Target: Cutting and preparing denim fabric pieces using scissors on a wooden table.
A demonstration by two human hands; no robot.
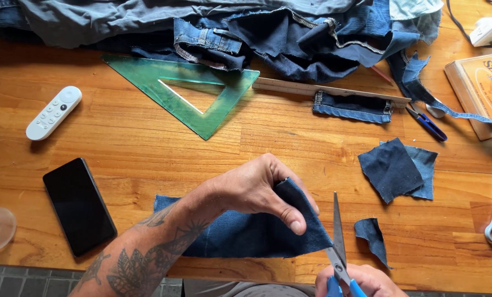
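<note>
A: The left hand (pixel 260 190) pinches the folded denim piece (pixel 246 228) on the counter (pixel 147 143); the right hand (pixel 361 280) grips the blue scissors (pixel 338 247).

B: The thumb sits near the blades; a slip could nick it.

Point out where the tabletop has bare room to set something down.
Bare wood lies between the green set square, the white remote, the black phone and the left hand. Another patch lies below the wooden ruler, left of the denim squares. The denim pile crowds the far edge.
</note>
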